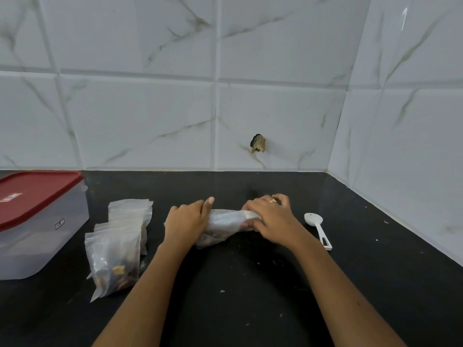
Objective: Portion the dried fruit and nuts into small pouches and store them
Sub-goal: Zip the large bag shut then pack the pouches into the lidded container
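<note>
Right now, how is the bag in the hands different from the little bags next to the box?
The held bag lies sideways on the counter, scrunched up and gripped by the left hand and right hand. The little pouches stand leaning together, flatter, and nobody touches them. The held bag is just one, while the little pouches are several. Both are clear plastic with brownish bits inside.

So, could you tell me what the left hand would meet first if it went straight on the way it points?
The left hand holds the plastic bag. Beyond that it points away and slightly right over bare counter, so the tiled wall would likely come first, though depth is unclear.
</note>
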